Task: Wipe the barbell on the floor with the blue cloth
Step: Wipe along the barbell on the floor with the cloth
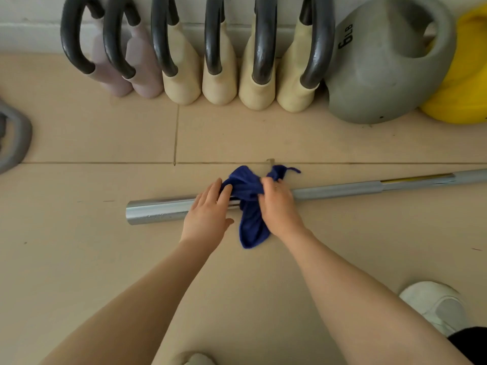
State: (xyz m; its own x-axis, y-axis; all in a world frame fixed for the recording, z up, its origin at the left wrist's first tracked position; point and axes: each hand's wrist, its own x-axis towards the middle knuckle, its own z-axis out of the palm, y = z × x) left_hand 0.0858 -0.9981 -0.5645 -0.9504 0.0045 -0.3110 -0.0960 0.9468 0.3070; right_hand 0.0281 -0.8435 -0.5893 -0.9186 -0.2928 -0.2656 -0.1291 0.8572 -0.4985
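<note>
Nearest the camera, a white shoe point(434, 305) stands on the floor point(79, 259) at the lower right, with a dark patch of clothing at the frame edge beside it. Two bare forearms reach forward from the bottom of the view.

The left hand point(207, 210) lies flat over the bar point(155, 210), fingers straight and spread, their tips touching the edge of the cloth point(250, 206); it holds nothing. The right hand point(278, 202) has its fingers curled into the cloth and grips a bunch of it right on top of the bar. The blue cloth is draped across the bar, one end trailing toward the person, the other bunched on the far side with a loose thread sticking out.

The bar lies on the floor, running from a shiny open end at centre-left out past the right edge, with a grey sleeve and a yellow strip on its far stretch.

The floor is beige tile with dark grout lines. No container shows anywhere. A grey handle point(13, 138) juts in at the left edge. Farther back, against the white wall point(26, 22), stand two mauve weights point(131, 72) and four cream weights point(237, 85) with dark looped handles, then a grey kettlebell point(379, 83) marked 6 LB and a yellow kettlebell point(463, 96).
</note>
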